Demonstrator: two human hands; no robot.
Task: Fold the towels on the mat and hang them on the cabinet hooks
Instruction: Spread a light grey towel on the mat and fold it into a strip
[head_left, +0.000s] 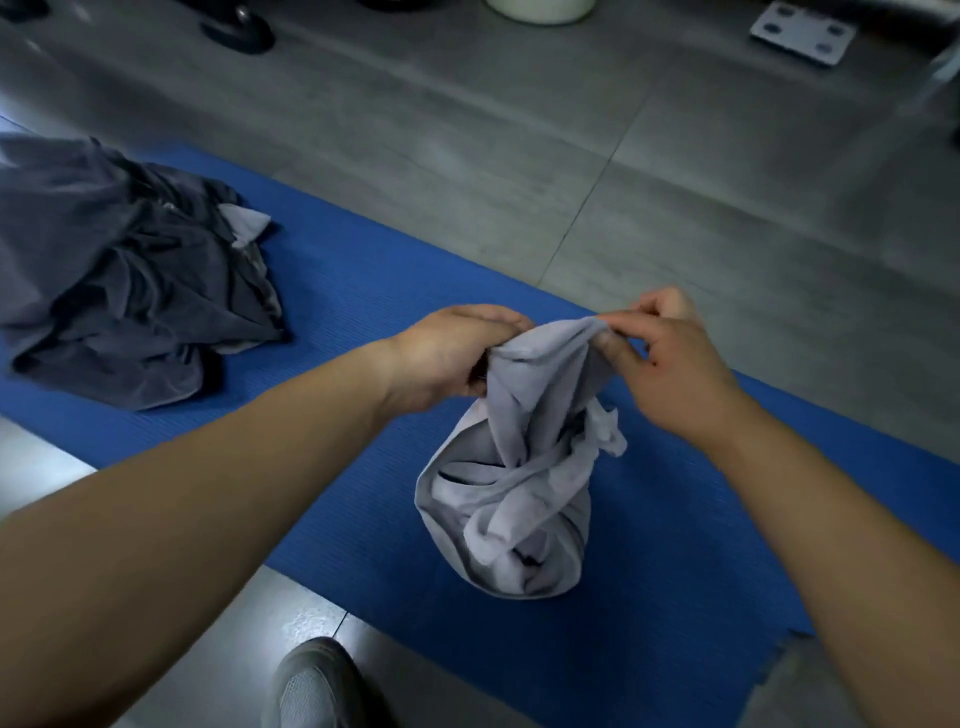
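A light grey towel (514, 493) hangs bunched and twisted above the blue mat (363, 291). My left hand (447, 358) grips its top edge from the left. My right hand (670, 364) pinches the same edge from the right, thumb and fingers closed on the cloth. The towel's lower part droops in a crumpled lump over the mat. A heap of dark grey towels (119, 280) lies on the mat's left end, with a lighter scrap showing at its right side. No cabinet hooks are in view.
Grey tiled floor (675, 182) surrounds the mat. A white scale (802, 32) lies at the far right, a white round container (540, 9) at the top middle and a dark round base (239, 31) at the top left. My grey shoe (317, 686) stands at the mat's near edge.
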